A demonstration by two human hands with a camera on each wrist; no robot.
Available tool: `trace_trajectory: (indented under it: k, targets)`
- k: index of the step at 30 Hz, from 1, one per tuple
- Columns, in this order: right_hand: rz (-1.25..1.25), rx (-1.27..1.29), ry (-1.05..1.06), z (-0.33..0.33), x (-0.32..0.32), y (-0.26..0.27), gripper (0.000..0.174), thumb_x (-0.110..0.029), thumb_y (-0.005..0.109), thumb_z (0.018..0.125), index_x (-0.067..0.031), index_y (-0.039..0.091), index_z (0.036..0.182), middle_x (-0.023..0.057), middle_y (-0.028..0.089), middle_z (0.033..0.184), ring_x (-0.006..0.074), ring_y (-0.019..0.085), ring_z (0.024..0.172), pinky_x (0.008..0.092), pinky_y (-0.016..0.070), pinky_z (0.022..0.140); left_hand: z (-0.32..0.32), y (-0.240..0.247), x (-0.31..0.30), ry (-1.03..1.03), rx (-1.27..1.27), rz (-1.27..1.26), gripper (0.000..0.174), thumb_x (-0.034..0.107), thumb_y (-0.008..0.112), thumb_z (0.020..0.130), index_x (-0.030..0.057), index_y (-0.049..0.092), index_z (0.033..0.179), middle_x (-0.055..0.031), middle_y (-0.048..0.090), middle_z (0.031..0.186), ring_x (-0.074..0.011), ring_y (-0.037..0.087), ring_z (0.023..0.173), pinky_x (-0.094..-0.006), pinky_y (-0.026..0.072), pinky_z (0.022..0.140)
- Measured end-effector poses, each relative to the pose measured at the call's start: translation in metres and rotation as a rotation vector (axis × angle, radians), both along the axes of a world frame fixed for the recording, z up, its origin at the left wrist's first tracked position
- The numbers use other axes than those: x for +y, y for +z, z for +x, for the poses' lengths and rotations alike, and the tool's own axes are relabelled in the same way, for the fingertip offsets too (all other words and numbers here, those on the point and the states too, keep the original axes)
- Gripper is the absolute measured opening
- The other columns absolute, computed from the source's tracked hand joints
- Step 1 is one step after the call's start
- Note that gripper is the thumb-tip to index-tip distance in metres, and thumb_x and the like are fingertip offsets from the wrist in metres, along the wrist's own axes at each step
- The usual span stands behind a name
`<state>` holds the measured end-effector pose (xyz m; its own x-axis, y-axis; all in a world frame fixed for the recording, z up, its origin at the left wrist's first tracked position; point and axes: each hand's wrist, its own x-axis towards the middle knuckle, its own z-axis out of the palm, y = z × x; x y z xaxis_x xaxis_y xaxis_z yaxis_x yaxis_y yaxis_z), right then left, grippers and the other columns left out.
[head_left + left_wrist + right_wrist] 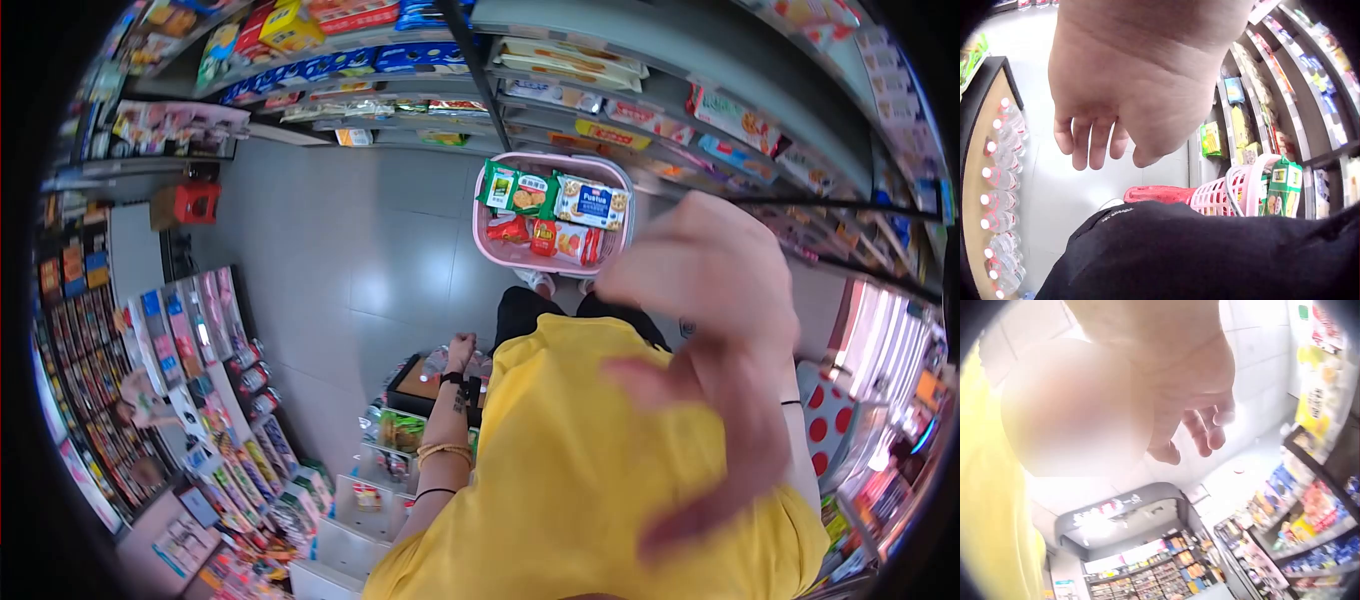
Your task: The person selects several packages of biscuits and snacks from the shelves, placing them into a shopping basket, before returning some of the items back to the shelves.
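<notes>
My right hand [715, 290] is raised close to the head camera and blurred, its fingers bent loosely around nothing. The right wrist view shows the same hand [1194, 394] with the ceiling behind its relaxed fingers. Down at my side hangs my left hand [461, 350]; in the left wrist view its fingers [1102, 140] droop loosely, holding nothing. A pink shopping basket [484, 238] stands by my feet at the shelf. In it lie a green cracker pack [520, 190], a blue-and-white biscuit pack [592, 203] and red snack packs [560, 241].
Shelves [640, 90] of packaged snacks run along the front and right. Several water bottles [1004, 200] line a low display to my left. A stepped white rack [350, 510] stands at my left hip. Grey tiled floor [390, 240] stretches left of the basket.
</notes>
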<state>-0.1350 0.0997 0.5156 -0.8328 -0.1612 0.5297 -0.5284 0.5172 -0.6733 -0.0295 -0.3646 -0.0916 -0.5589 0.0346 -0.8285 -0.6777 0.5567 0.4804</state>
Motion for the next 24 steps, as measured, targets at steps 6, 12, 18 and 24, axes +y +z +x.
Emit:
trace_trajectory:
  k: [6, 12, 18, 24]
  targets:
    - [-0.113, 0.181, -0.017, 0.028, -0.010, 0.017, 0.043, -0.044, 0.071, 0.079, -0.0029, 0.064, 0.089, 0.0050, 0.056, 0.071, 0.0176, 0.041, 0.047, 0.0286, 0.0286, 0.040, -0.050, -0.018, 0.028, 0.022, 0.088, 0.066, 0.030, 0.024, 0.063, 0.088, -0.0036, 0.060, 0.098, -0.0075, 0.064, 0.083, -0.0150, 0.061, 0.071, -0.0283, 0.0516, 0.066]
    - [-0.081, 0.219, -0.106, 0.071, 0.005, 0.030, 0.046, -0.051, 0.066, 0.083, -0.0055, 0.066, 0.086, 0.0058, 0.055, 0.070, 0.0162, 0.038, 0.046, 0.0274, 0.0279, 0.040, -0.058, -0.007, 0.064, -0.012, 0.169, 0.110, 0.026, 0.022, 0.062, 0.088, -0.0021, 0.058, 0.096, -0.0065, 0.063, 0.083, -0.0158, 0.061, 0.072, -0.0293, 0.0521, 0.067]
    - [-0.193, 0.201, -0.012, 0.119, 0.035, 0.025, 0.034, -0.038, 0.068, 0.083, -0.0051, 0.067, 0.090, 0.0067, 0.056, 0.072, 0.0185, 0.046, 0.051, 0.0308, 0.0351, 0.043, -0.031, -0.011, 0.062, -0.118, 0.162, 0.068, 0.028, 0.024, 0.064, 0.087, -0.0017, 0.058, 0.094, -0.0064, 0.062, 0.080, -0.0156, 0.061, 0.069, -0.0292, 0.0514, 0.065]
    - [-0.120, -0.065, 0.042, 0.136, 0.063, -0.106, 0.006, -0.005, 0.058, 0.082, -0.0032, 0.061, 0.088, 0.0096, 0.058, 0.088, 0.0303, 0.059, 0.079, 0.0376, 0.0487, 0.069, 0.008, 0.054, 0.083, -0.070, 0.098, -0.016, 0.031, 0.027, 0.065, 0.086, -0.0021, 0.058, 0.094, -0.0075, 0.063, 0.081, -0.0160, 0.061, 0.068, -0.0301, 0.0512, 0.063]
